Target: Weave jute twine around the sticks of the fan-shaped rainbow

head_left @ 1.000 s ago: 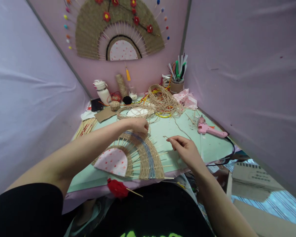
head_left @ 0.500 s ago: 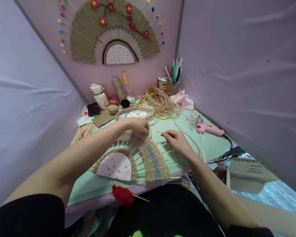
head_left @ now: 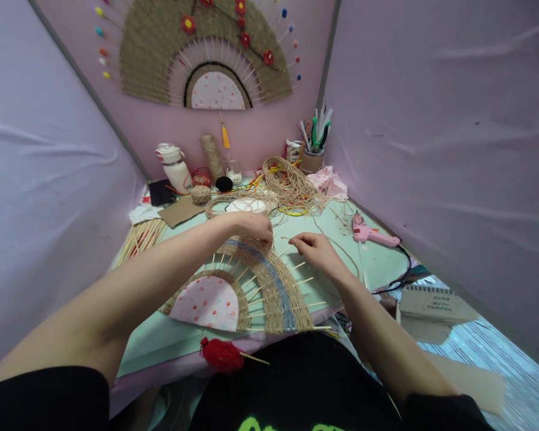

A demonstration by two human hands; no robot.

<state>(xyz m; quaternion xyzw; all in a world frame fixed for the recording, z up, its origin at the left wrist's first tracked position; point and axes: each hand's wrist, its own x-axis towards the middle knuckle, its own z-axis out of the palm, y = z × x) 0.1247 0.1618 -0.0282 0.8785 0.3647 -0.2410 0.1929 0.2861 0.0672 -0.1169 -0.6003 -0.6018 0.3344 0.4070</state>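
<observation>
A half-round woven fan (head_left: 273, 287) lies on the table, made of tan twine over thin wooden sticks, with a blue-grey band and a white centre dotted pink. At its upper outer edge my left hand (head_left: 257, 227) is closed, knuckles up, gripping the weave; its fingertips are mostly hidden. To the right, beyond the stick ends, my right hand (head_left: 317, 252) pinches a thin piece of twine (head_left: 284, 238) between thumb and forefinger. The twine's short end points toward my left hand.
Behind are coils of twine (head_left: 290, 185), a white bottle (head_left: 176, 169) and a cup of tools (head_left: 313, 159). A pink glue gun (head_left: 372, 232) lies right, its black cord over the edge. A red yarn bundle (head_left: 222, 355) sits at the front edge. Sticks (head_left: 141, 239) lie left.
The whole view has shifted slightly with my head. Both hands keep nearly the same place over the fan, the right one a little closer to the left.
</observation>
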